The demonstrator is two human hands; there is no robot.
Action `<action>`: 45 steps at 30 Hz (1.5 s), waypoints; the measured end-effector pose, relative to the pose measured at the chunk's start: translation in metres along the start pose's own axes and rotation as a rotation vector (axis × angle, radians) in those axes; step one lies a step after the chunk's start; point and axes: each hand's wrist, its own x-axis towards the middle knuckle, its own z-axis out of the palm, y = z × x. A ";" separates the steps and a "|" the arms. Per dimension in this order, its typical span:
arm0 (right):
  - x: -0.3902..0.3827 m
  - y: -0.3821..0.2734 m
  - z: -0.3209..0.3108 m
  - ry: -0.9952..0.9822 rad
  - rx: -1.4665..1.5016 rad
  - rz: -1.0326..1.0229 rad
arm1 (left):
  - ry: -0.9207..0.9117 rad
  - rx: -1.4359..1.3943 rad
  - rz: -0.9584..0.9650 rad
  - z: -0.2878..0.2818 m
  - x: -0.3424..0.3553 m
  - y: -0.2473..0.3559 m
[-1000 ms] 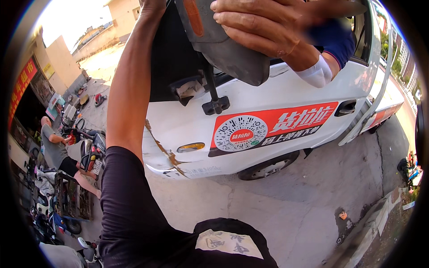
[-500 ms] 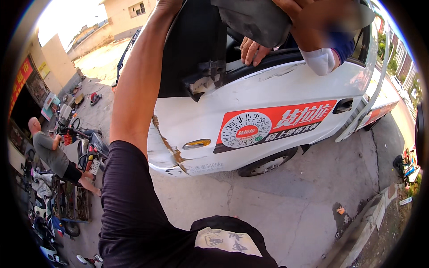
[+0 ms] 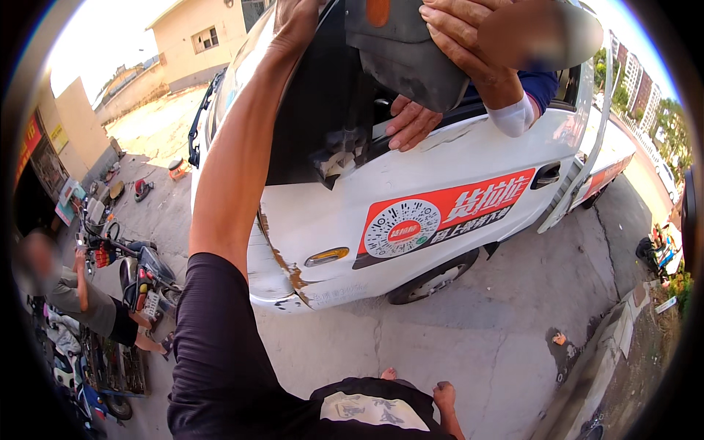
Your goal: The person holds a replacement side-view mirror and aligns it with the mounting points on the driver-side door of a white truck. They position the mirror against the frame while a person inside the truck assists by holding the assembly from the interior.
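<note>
My left arm reaches up to the front window pillar of a white truck [image 3: 455,158]. My left hand [image 3: 299,20] touches the pillar at the top edge of the view; its fingers are partly cut off. Low in the view, my right hand [image 3: 444,394] hangs beside my body with curled fingers, apparently holding nothing. A black side mirror [image 3: 400,62] with an orange lamp juts from the cab. Another person, at the cab window, lays one hand [image 3: 466,33] on the mirror housing. That person's other hand [image 3: 414,123] rests over the window edge below it.
The truck's front corner has a rusty dent [image 3: 282,264]. At the left, a person [image 3: 92,297] stands beside a parked motorcycle [image 3: 143,271]. A concrete kerb [image 3: 605,356] runs along the lower right, and a building [image 3: 194,44] stands behind.
The view has shifted slightly, and my right hand has come into sight at the bottom. The other person's upper hand now lies on the mirror; their lower hand hangs further down outside the window.
</note>
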 end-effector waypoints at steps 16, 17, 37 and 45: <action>0.021 -0.593 -0.301 0.564 0.678 -1.262 | -0.154 0.258 0.227 0.007 -0.032 0.003; 0.025 -0.604 -0.303 0.503 0.750 -1.198 | -0.141 0.257 0.238 0.009 -0.032 0.004; 0.037 -0.638 -0.301 0.173 1.198 -1.288 | -0.154 0.089 -0.061 0.002 0.003 0.018; 0.046 -0.629 -0.314 -0.045 1.244 -1.308 | -0.155 -0.202 -0.388 0.030 0.089 0.022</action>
